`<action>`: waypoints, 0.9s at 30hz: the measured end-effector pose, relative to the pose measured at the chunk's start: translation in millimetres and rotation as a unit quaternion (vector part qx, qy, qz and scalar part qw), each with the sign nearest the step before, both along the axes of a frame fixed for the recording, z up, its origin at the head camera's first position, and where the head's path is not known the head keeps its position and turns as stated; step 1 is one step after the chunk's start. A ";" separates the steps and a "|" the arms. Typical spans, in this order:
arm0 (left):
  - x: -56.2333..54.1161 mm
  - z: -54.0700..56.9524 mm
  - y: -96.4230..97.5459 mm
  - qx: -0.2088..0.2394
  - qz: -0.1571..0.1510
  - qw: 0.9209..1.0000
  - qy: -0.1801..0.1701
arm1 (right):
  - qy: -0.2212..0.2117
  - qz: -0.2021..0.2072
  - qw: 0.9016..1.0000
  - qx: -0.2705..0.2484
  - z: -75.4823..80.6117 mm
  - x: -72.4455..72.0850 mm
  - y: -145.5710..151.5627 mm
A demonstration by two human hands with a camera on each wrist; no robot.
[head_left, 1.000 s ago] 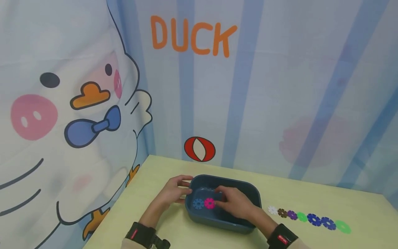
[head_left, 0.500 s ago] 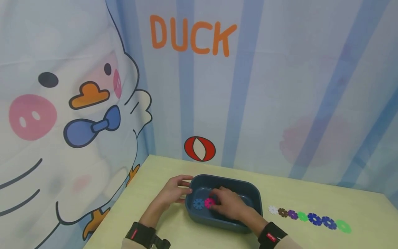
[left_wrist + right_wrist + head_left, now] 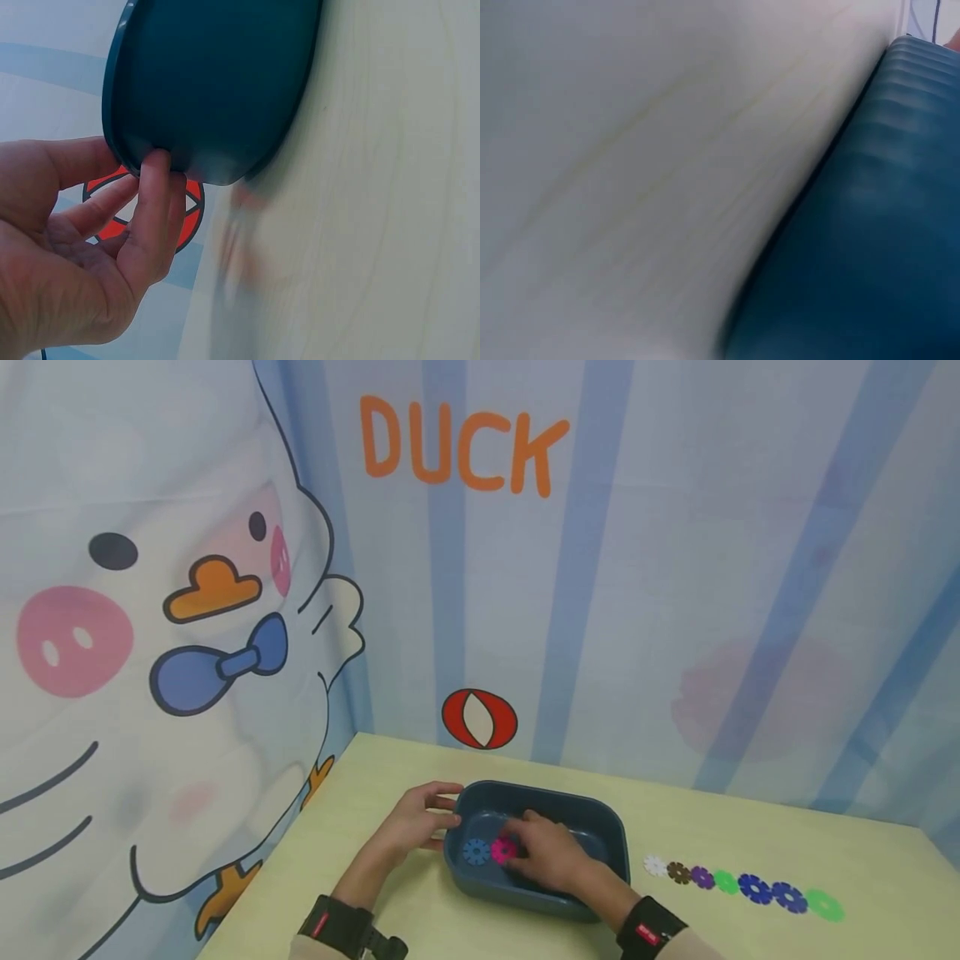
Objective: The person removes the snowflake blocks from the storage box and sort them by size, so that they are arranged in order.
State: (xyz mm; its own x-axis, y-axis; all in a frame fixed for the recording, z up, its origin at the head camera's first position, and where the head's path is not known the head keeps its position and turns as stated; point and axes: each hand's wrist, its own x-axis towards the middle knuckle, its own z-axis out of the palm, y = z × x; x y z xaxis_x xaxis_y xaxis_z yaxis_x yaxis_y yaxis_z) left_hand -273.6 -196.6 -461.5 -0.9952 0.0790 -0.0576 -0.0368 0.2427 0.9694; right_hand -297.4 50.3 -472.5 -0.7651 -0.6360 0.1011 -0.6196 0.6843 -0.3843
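A dark blue-green plastic basin (image 3: 551,906) stands on the table. My left hand (image 3: 416,817) rests its spread fingers against the outside of the basin's left end; the left wrist view shows the fingertips (image 3: 155,169) on its wall and rim. Inside the basin lie a blue snowflake disc (image 3: 476,852) and a pink snowflake disc (image 3: 501,850), side by side. My right hand (image 3: 551,853) reaches into the basin, thumb and forefinger at the pink disc's edges, partly covering it. The right wrist view shows the basin's outer wall (image 3: 870,247), but not the hand.
On the table right of the basin, several snowflake discs lie in a slanting row, from a white disc (image 3: 655,865) to a light green disc (image 3: 824,905). A printed cloth (image 3: 660,568) hangs behind the pale table (image 3: 405,910).
My right hand has moved a little left, from beside the pink snowflake disc to fingers around its edges. The left hand, the basin and the discs have stayed put.
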 end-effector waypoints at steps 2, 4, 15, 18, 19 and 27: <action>-0.2 0.2 0.5 -0.001 0.002 1.000 0.000 | -0.005 0.000 1.000 -0.012 0.9 0.1 0.1; -0.3 0.5 0.9 -0.003 0.001 1.000 0.000 | -0.009 0.003 0.999 -0.031 -0.5 -2.3 1.3; -2.1 0.5 0.5 0.000 -0.003 1.000 0.001 | -0.036 0.018 0.996 -0.077 -36.7 -32.7 13.7; -2.2 0.6 1.1 0.002 -0.004 1.000 0.000 | -0.045 0.007 0.995 -0.089 -39.4 -38.2 20.0; -2.1 0.2 1.1 0.003 -0.004 1.000 0.000 | -0.044 0.005 0.994 -0.099 -39.3 -39.0 22.8; 1.7 1.2 -0.6 0.008 -0.005 1.000 0.006 | -0.054 0.002 0.991 -0.124 26.4 5.4 36.8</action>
